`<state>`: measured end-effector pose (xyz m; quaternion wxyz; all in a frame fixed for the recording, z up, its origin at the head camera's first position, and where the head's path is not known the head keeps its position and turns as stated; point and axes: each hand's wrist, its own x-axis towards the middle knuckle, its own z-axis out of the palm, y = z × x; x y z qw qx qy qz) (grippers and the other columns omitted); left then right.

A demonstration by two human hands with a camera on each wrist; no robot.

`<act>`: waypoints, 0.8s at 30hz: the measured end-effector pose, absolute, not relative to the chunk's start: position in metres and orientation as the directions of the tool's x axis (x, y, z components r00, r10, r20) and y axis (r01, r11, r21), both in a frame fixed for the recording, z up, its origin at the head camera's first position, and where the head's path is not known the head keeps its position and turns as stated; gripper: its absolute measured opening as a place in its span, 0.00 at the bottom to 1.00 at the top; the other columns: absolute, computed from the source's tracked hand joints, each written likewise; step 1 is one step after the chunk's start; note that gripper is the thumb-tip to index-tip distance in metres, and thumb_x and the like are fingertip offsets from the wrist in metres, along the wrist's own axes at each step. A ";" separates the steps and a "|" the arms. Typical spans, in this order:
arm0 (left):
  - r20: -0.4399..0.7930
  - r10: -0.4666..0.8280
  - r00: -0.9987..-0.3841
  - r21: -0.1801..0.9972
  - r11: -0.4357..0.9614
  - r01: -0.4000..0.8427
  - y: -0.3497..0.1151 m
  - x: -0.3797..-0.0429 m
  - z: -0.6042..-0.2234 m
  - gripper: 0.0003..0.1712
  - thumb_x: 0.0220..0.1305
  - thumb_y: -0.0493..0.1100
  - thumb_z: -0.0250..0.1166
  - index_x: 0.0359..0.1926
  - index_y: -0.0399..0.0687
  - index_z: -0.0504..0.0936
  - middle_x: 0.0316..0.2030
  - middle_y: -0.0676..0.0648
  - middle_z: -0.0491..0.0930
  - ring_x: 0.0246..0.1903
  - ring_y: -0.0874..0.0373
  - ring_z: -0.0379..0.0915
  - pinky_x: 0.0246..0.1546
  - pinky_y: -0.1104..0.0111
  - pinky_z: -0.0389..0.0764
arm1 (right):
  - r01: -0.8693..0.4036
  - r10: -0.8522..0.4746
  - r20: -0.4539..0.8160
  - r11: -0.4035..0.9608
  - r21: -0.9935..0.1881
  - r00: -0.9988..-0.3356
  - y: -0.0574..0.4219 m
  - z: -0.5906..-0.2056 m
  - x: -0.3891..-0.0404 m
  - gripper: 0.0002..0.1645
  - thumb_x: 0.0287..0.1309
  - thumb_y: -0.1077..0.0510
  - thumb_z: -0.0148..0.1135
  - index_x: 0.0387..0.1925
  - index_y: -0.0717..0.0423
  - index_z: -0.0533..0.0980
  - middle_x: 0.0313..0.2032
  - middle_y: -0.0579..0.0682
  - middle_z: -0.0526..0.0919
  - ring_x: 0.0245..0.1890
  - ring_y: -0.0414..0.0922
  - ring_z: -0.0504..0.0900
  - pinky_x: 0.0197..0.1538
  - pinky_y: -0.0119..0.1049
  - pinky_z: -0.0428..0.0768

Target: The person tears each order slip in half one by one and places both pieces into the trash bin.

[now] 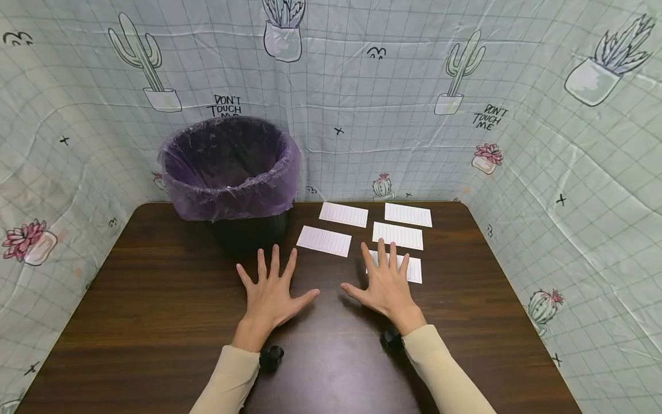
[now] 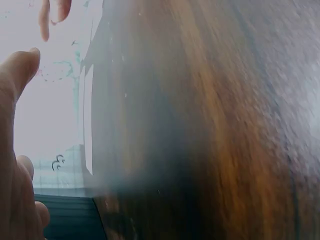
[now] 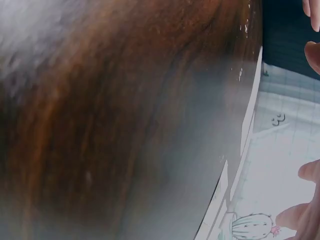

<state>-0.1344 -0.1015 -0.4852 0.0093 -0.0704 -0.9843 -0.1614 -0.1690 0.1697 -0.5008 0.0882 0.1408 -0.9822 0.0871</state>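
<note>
My left hand (image 1: 270,296) is spread palm down above the table, fingers straight, just in front of a dark bin. It holds nothing. My right hand (image 1: 387,287) is spread the same way, its fingers overlapping the nearest white lined card (image 1: 415,270) in the head view. Several such cards lie flat in two loose columns: one lined card (image 1: 324,241) lies between the hands and farther back, another (image 1: 343,214) behind it. In the right column are a middle card (image 1: 397,236) and a far card (image 1: 408,215). In the left wrist view, the thumb (image 2: 22,70) sticks out over the tabletop.
A black bin (image 1: 250,233) with a purple plastic liner (image 1: 233,201) stands at the back left of the brown wooden table (image 1: 155,322). Cloth printed with cacti (image 1: 336,86) hangs behind the table and along both sides. A dark wrist strap mount (image 1: 271,357) sits at the left cuff.
</note>
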 end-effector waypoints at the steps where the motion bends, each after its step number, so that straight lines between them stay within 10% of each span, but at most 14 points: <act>1: 0.042 0.139 -0.989 0.317 0.937 0.145 -0.100 -0.135 -0.485 0.61 0.58 0.84 0.53 0.83 0.60 0.48 0.82 0.37 0.41 0.80 0.31 0.28 0.66 0.24 0.24 | -0.288 -0.257 0.187 0.944 -0.163 -0.948 0.171 -0.500 -0.169 0.65 0.52 0.18 0.59 0.81 0.49 0.55 0.78 0.69 0.52 0.77 0.73 0.51 0.70 0.79 0.49; 24: 0.016 0.278 -0.961 0.295 0.917 0.270 -0.039 -0.148 -0.473 0.59 0.58 0.86 0.50 0.83 0.67 0.47 0.83 0.41 0.37 0.81 0.36 0.23 0.70 0.27 0.28 | -0.093 -0.100 0.005 0.906 -0.412 -0.995 0.234 -0.491 -0.189 0.64 0.59 0.20 0.56 0.82 0.50 0.47 0.80 0.69 0.46 0.79 0.72 0.40 0.72 0.76 0.46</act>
